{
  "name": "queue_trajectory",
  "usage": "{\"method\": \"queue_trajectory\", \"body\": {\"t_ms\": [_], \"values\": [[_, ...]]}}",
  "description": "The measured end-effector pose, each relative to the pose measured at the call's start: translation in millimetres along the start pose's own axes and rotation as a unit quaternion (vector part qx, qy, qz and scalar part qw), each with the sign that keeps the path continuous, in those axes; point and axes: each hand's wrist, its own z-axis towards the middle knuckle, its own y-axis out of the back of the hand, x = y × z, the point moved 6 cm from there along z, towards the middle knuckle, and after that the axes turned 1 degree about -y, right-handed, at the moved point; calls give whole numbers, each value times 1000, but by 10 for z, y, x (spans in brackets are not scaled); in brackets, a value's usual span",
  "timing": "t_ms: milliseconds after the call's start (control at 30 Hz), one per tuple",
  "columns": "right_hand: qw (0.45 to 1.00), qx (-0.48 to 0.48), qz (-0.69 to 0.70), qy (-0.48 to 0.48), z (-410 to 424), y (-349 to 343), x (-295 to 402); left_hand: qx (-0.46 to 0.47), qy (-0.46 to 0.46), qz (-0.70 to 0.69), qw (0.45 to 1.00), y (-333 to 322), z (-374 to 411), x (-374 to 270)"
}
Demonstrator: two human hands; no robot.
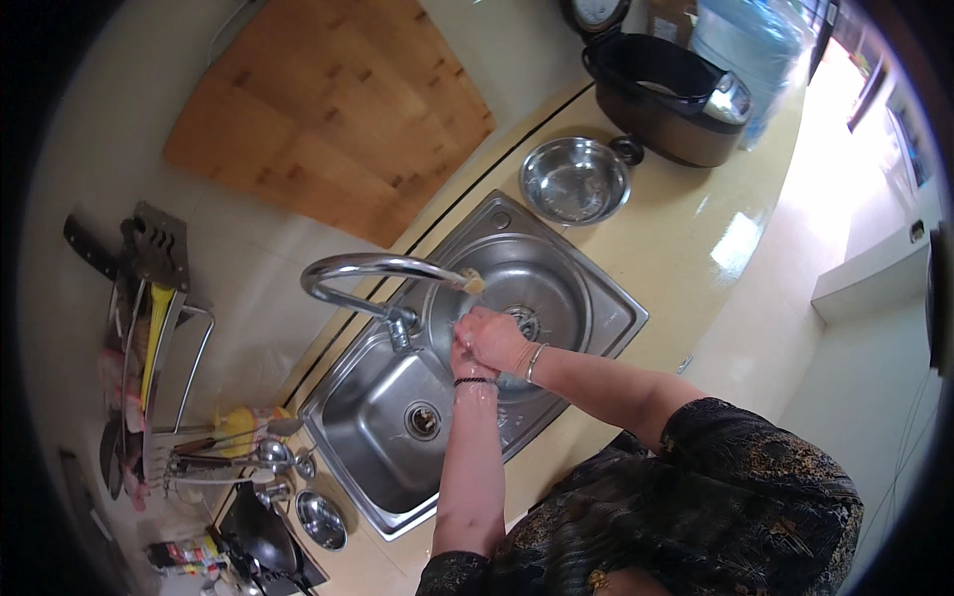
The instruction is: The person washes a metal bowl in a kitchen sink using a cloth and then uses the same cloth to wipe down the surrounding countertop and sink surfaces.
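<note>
Water runs over my two hands, which are pressed together under the chrome faucet above the round basin of the stainless steel double sink. My left hand, with a dark braided band at the wrist, is partly covered by the other hand. My right hand, with a silver bangle at the wrist, lies over it with bent fingers. No object shows between them, though the space between the palms is hidden. The metal drain strainer lies just beyond my right hand. The rectangular basin is beside my left forearm.
A metal bowl and an open rice cooker stand on the counter beyond the sink. A wooden cutting board leans on the wall. Left are a utensil rack, ladles, a small steel bowl and a dark wok.
</note>
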Motion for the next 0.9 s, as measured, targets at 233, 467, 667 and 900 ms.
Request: {"method": "queue_trajectory", "body": {"t_ms": [233,467,667,900], "values": [[908,-29,329,-259,-130,-240,-411,-191,-211,407,868,4,-35,-241],[582,44,720,-375,-451,-526,-632,-60,-123,325,936,-98,-145,-22],[565,142,708,-399,-530,-353,-704,-202,-43,77,975,112,-337,-933],[690,21,656,-305,-441,-94,-518,-190,80,276,939,10,-255,-635]]}}
